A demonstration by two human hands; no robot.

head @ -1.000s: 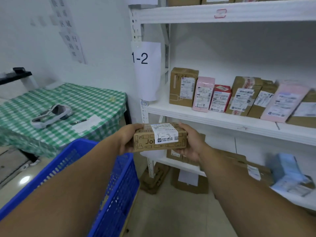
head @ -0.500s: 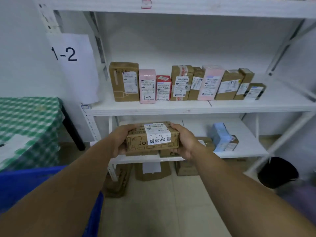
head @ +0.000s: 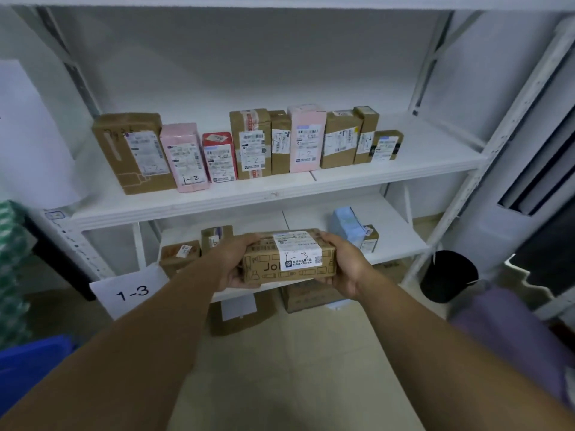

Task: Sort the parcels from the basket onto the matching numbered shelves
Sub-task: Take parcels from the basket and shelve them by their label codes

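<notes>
A brown cardboard parcel [head: 289, 258] with a white label handwritten "1-3" is held level between both hands, in front of the lower shelf [head: 401, 244]. My left hand [head: 231, 264] grips its left end and my right hand [head: 345, 264] grips its right end. A paper sign reading "1-3" [head: 130, 290] hangs at that shelf's left front. The shelf above [head: 404, 172] carries a row of several parcels marked "1-2" [head: 186, 157]. The blue basket [head: 28, 359] shows only as a corner at the lower left.
The lower shelf holds two brown boxes [head: 180, 255] at the left and a light blue packet [head: 345, 223] at the right. More boxes [head: 239, 315] lie on the floor under it. A black bin [head: 448, 275] stands right of the rack; a green checked tablecloth [head: 9, 250] is at the left edge.
The view has swung right and down, away from the table and basket. The parcel, still in both hands, has come down level with the lower shelf, and the "1-3" sign has come into view.
</notes>
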